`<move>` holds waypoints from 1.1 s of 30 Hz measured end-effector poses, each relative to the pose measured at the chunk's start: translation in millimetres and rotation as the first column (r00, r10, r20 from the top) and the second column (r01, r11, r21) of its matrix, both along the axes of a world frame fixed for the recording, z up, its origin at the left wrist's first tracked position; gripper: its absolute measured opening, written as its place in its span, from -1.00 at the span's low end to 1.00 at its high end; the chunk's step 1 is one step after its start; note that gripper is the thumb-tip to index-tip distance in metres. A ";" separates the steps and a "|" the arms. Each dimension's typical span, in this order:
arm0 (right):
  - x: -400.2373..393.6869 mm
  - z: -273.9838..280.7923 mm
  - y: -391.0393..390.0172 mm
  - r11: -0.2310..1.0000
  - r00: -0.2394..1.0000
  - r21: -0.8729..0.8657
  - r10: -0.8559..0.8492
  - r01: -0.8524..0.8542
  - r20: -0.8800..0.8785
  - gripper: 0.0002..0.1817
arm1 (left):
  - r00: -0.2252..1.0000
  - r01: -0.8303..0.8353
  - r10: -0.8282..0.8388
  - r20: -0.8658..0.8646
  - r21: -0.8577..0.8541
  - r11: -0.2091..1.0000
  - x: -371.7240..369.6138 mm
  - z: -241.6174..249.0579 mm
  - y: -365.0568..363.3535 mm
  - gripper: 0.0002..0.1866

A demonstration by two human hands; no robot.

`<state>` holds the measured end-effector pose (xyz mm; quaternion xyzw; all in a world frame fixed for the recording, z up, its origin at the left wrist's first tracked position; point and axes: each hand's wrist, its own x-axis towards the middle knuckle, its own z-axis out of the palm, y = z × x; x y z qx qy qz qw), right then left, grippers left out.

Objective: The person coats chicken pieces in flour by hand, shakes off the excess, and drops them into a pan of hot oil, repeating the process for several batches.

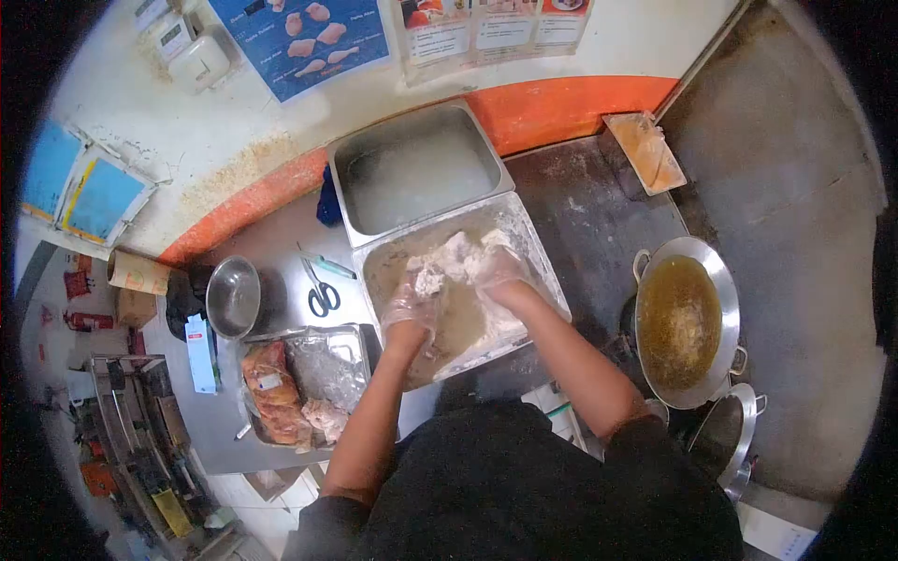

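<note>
Both of my hands wear clear plastic gloves and are inside a metal tray (554, 280) of flour. My left hand (413, 304) is closed around a flour-coated piece of meat (428, 282) on the tray's left side. Toward the upper right of the tray, my right hand (499, 271) is on floured meat (457, 254); its fingers are partly hidden by flour and the glove. Behind this tray stands a deep metal pan (421, 168) with cloudy liquid. To the left, a shallow tray (360, 348) holds raw meat (276, 393) and a clear plastic bag.
A wok of oil (687, 323) stands at the right, near a strainer (725, 430). Scissors (323, 297), a metal bowl (233, 297) and a carton (200, 353) are at the left. A small orange-coated tray (645, 154) sits at the back right.
</note>
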<state>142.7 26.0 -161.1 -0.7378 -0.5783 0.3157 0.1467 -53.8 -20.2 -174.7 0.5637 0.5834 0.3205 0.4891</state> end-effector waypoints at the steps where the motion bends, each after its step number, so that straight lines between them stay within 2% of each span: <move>1: -2.9 1.5 10.7 0.969 0.968 0.038 0.244 -0.246 0.055 -0.56 | 0.988 0.029 -0.020 -0.155 0.056 0.998 0.4 8.0 1.4 -0.42; 2: -4.8 4.4 25.8 0.877 0.876 0.063 0.467 -0.476 0.120 -0.52 | 0.951 0.067 -0.030 -0.307 0.110 0.992 0.4 12.2 4.6 -0.41; 3: -7.7 6.5 38.4 0.734 0.731 0.068 0.656 -0.676 0.189 -0.48 | 0.934 0.096 -0.034 -0.357 0.157 0.983 -0.4 13.1 6.0 -0.40; 5: -25.6 -52.6 52.8 0.857 0.772 -0.032 0.478 -0.514 0.418 -0.44 | 0.892 0.162 -0.036 -0.450 0.245 0.956 -0.8 14.0 7.4 -0.36; 6: -34.1 -57.8 39.5 0.921 0.855 0.124 0.284 -0.369 0.434 -0.42 | 0.853 0.165 -0.045 -0.520 0.186 0.969 0.7 17.2 9.1 -0.32; 8: -38.3 -52.8 37.4 0.966 0.935 0.167 0.132 -0.195 0.330 -0.39 | 0.754 0.154 -0.075 -0.652 0.065 0.986 1.7 30.3 12.1 -0.24; 10: -34.5 -21.9 41.9 0.979 0.970 -0.070 0.200 -0.191 0.137 -0.36 | 0.706 0.146 -0.077 -0.704 0.037 0.989 6.9 40.8 10.1 -0.14; 11: -27.8 -11.1 38.3 0.961 0.951 -0.052 0.277 -0.273 0.135 -0.34 | 0.683 0.143 -0.081 -0.726 0.024 0.989 8.8 47.0 9.9 -0.08; 12: -16.6 -0.9 35.8 0.935 0.924 -0.032 0.355 -0.354 0.140 -0.33 | 0.688 0.186 -0.176 -0.704 -0.063 0.981 9.5 59.5 13.6 -0.07; 14: -0.9 -4.9 27.5 0.934 0.929 -0.020 0.358 -0.357 0.091 -0.34 | 0.689 0.268 -0.361 -0.629 -0.241 0.933 10.1 80.2 17.5 -0.01; 16: 4.0 -12.1 18.4 0.978 0.979 -0.040 0.204 -0.204 -0.014 -0.39 | 0.451 0.431 -0.294 -0.842 -0.083 0.899 16.8 69.2 5.6 -0.07; 17: 2.8 -15.9 17.6 0.965 0.964 -0.032 0.262 -0.260 0.045 -0.39 | 0.319 0.524 -0.226 -0.920 -0.027 0.851 18.1 61.0 -3.5 -0.08; 19: -10.0 5.3 19.8 0.933 0.920 -0.017 0.358 -0.360 0.161 -0.40 | 0.478 0.524 0.043 -0.877 0.324 0.788 14.8 33.2 -20.2 -0.13; 21: -22.8 -39.5 31.7 0.814 0.801 0.067 0.548 -0.577 0.242 -0.40 | 0.475 0.472 -0.081 -0.876 0.177 0.864 15.1 19.0 -23.7 -0.17; 22: -28.1 -56.7 35.0 0.732 0.724 0.101 0.627 -0.674 0.289 -0.39 | 0.409 0.404 -0.334 -0.849 -0.160 0.901 19.2 28.8 -17.8 -0.19; 24: -38.5 -61.3 27.7 0.746 0.719 0.072 0.605 -0.662 0.343 -0.45 | 0.258 0.394 -0.555 -0.791 -0.438 0.808 17.3 7.4 -20.2 -0.21; 25: -41.3 -58.2 28.1 0.757 0.727 0.052 0.602 -0.651 0.331 -0.46 | 0.148 0.482 -0.525 -0.838 -0.403 0.778 10.0 -41.9 -29.2 -0.23; 27: -44.2 -46.5 34.0 0.783 0.755 0.004 0.598 -0.622 0.268 -0.44 | 0.147 0.460 -0.511 -0.847 -0.398 0.793 7.6 -49.4 -28.4 -0.27; 29: -37.0 -41.8 36.7 0.810 0.804 0.002 0.582 -0.586 0.125 -0.40 | 0.375 0.239 -0.526 -0.763 -0.469 0.850 23.6 5.7 -15.6 -0.30; 31: -22.2 -29.0 35.5 0.840 0.838 0.051 0.542 -0.540 -0.057 -0.37 | 0.577 0.103 -0.413 -0.705 -0.438 0.893 21.7 7.3 -12.5 -0.35; 32: -18.8 -24.4 32.4 0.834 0.836 0.066 0.549 -0.548 0.003 -0.39 | 0.667 0.032 -0.342 -0.661 -0.434 0.900 21.4 7.1 -12.2 -0.37; 33: -20.6 9.8 21.5 0.828 0.831 0.079 0.553 -0.556 0.060 -0.40 | 0.626 0.135 -0.402 -0.668 -0.415 0.900 20.1 11.9 -12.7 -0.37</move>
